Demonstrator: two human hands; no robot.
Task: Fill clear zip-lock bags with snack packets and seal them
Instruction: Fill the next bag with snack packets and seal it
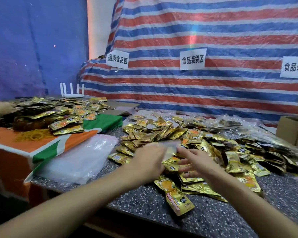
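A big heap of gold snack packets (175, 134) covers the speckled table (144, 203). My left hand (146, 160) is blurred by motion at the heap's near left edge. It grips a clear zip-lock bag (169, 148), which shows as a pale translucent smear reaching right from the fingers. My right hand (198, 163) hovers just right of the bag with fingers spread over the packets, holding nothing. One gold packet (178, 198) lies alone near the table's front edge. A stack of empty clear bags (79, 157) lies to the left of my left hand.
Filled clear bags (230, 125) pile up at the back right, with cardboard boxes (290, 130) beyond. On the left, an orange-and-green cloth (46, 145) carries another packet heap (58, 114), rubber bands (33, 135) and a white router (71, 93). Another person's hand (0, 108) shows at far left.
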